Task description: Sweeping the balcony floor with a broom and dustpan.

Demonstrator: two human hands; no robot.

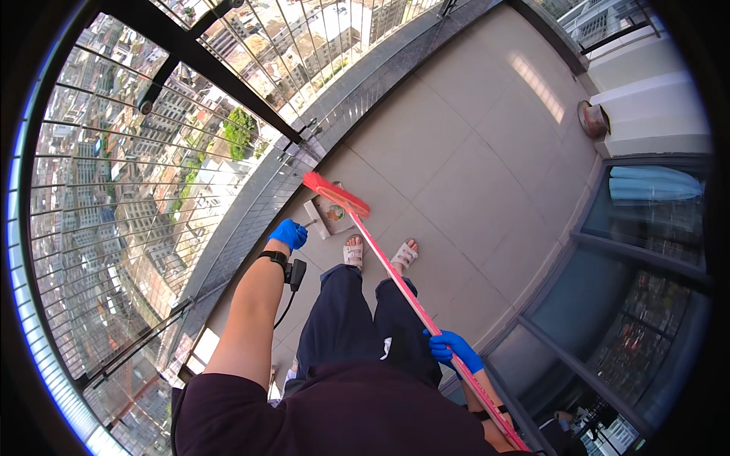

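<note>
A red broom (395, 277) — long pink handle, bristles at a grey dustpan (328, 214) — runs through the right hand (450, 349), fingers wrapped around it; the left hand (289, 233) grips the dustpan's handle.

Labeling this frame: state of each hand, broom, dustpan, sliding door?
left hand: blue-gloved, closed on the dustpan's handle
right hand: blue-gloved, closed on the broom's handle
broom: tilted, bristles at the dustpan
dustpan: on the floor, debris inside
sliding door: cannot tell
</note>
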